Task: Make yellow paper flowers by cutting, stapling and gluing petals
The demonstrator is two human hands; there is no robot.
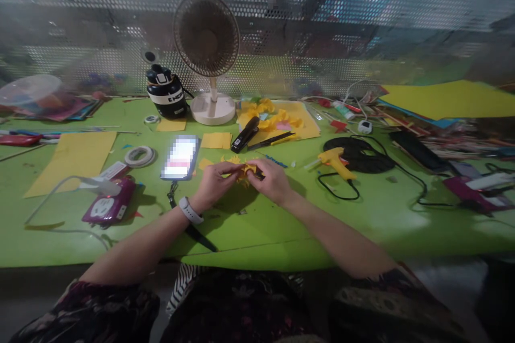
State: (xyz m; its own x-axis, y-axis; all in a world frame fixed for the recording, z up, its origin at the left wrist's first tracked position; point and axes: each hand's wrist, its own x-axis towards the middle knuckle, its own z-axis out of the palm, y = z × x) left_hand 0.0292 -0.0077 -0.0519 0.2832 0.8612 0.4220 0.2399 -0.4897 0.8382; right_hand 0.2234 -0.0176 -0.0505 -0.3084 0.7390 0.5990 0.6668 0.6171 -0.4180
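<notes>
Between my two hands is a yellow paper flower [243,177] with jagged, fringed edges, held a little above the green table. My left hand [215,185] pinches its left side, a pale watch band on the wrist. On the other side, my right hand [272,181] has its thumb and fingers closed on the flower; a small dark bit shows by the fingertips, too hidden to name. Just beyond the hands lie a black stapler [245,135], a stack of yellow paper squares [216,140] and scissors [271,140]. A lit phone [180,157] rests left of my left hand.
A yellow glue gun [337,163] with its cord lies to the right. At the back stand a fan [213,110] and a black bottle [167,97]. Left are a tape roll [139,156] and a purple power strip [110,206]. Yellow paper flowers [284,118] lie behind the stapler.
</notes>
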